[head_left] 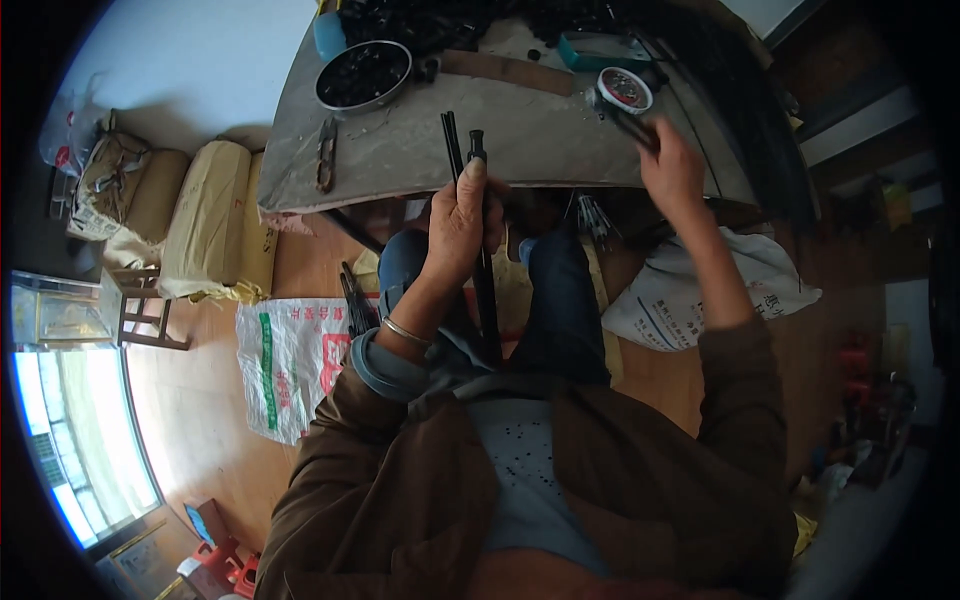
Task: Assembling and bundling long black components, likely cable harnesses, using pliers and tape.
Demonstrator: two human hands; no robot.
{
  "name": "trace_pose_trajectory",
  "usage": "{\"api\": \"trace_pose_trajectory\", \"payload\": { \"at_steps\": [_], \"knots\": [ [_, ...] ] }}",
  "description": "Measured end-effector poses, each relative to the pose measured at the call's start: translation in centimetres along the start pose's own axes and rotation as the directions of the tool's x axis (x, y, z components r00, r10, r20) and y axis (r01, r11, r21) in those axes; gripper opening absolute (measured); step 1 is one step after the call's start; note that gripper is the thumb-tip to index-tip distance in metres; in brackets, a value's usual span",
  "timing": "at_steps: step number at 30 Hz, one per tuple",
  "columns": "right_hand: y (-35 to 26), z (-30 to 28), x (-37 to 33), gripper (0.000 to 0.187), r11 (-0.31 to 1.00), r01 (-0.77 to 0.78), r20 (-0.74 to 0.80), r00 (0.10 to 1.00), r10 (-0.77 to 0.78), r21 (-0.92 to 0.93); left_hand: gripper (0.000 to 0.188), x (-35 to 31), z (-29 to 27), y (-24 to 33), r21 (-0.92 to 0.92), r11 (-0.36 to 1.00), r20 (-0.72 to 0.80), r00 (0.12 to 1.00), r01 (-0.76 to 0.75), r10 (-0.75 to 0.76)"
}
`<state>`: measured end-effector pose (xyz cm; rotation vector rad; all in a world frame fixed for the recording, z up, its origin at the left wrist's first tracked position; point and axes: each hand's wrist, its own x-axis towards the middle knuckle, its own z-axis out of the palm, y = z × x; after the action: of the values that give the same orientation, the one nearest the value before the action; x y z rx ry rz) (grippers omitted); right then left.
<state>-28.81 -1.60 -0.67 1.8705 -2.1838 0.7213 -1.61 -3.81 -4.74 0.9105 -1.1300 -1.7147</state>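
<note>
My left hand (458,218) is closed around several thin black rods (450,138) and a thicker black tube with a flared cap (476,142). My thumb presses along the tube just below the cap, and its lower length (487,310) runs down between my knees. Out to the right, over the table edge, my right hand (672,172) grips a dark stick-like tool (633,128), slightly blurred. Its far end is close to a small white-rimmed tub (647,94) with reddish, shiny contents; I cannot tell whether they touch.
On the grey table (420,150) are a round pan (381,103) of small black parts, pliers (326,158), a flat brown strip (508,72), a teal tray (585,54) and black piles behind. Sacks (700,290) and wrapped bundles (205,220) stand around my legs.
</note>
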Motion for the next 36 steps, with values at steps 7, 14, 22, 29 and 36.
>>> {"api": "trace_pose_trajectory", "payload": {
  "at_steps": [7, 14, 22, 29, 36],
  "knots": [
    [3.5, 2.6, 10.2, 0.027, 0.980, -0.122, 0.260, 0.952, 0.161, -0.158, 0.060, 1.0, 0.4, -0.8, 0.028, 1.000, 0.048, 0.999, -0.009, 0.008],
    [4.0, 4.4, 12.2, 0.030, 0.985, -0.056, 0.321, 0.941, 0.108, -0.166, 0.059, 1.4, 0.4, -0.7, 0.028, 0.999, 0.041, 0.998, 0.039, -0.041],
    [6.3, 4.2, 13.1, 0.035, 0.980, -0.182, 0.224, 0.961, 0.162, 0.075, 0.056, 0.6, 0.7, -0.2, -0.014, 0.999, 0.048, 0.998, 0.037, -0.036],
    [4.4, 2.7, 10.0, 0.026, 0.826, -0.293, 0.343, 0.930, 0.131, 0.482, 0.049, -1.6, 0.9, 2.0, -0.015, 0.998, 0.031, 0.998, -0.057, 0.058],
    [-9.3, 0.9, -1.3, 0.017, -0.119, -0.593, 0.542, 0.787, -0.294, 0.797, 0.043, -4.4, 0.6, 3.6, 0.003, 0.990, -0.086, 0.987, -0.139, 0.139]
  ]
}}
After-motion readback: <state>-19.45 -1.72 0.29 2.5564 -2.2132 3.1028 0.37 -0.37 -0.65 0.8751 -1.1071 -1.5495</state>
